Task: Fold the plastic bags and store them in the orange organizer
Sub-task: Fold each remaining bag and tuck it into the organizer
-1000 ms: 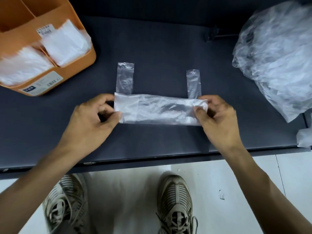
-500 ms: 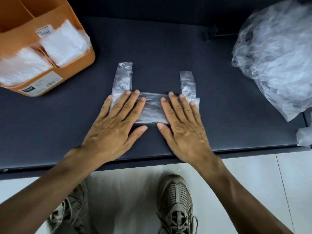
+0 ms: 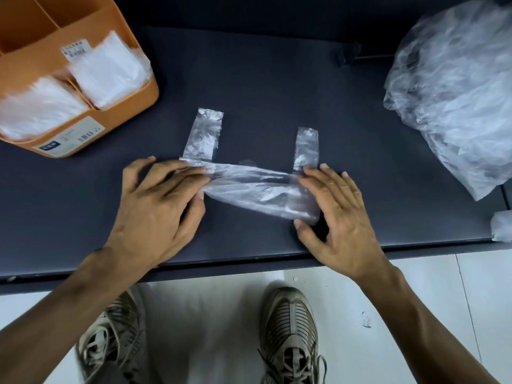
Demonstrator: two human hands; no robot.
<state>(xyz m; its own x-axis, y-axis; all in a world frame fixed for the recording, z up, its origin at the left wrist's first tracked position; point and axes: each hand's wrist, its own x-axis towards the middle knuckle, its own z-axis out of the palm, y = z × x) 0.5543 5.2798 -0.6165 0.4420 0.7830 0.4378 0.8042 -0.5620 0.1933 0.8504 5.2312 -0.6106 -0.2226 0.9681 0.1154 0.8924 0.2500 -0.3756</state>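
Plastic bag folded into a band on the dark desk, both ends held.
Left hand pinches the left end; right hand holds the right end between its nearly straight fingers and thumb. To fold well, keep both edges level, roll evenly toward the handles and press out trapped air before moving it to the orange organizer.

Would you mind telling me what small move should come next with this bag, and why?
Probably roll the lifted near edge of the bag forward once more: both the left hand and right hand pinch its ends, and the handles remain unfolded.
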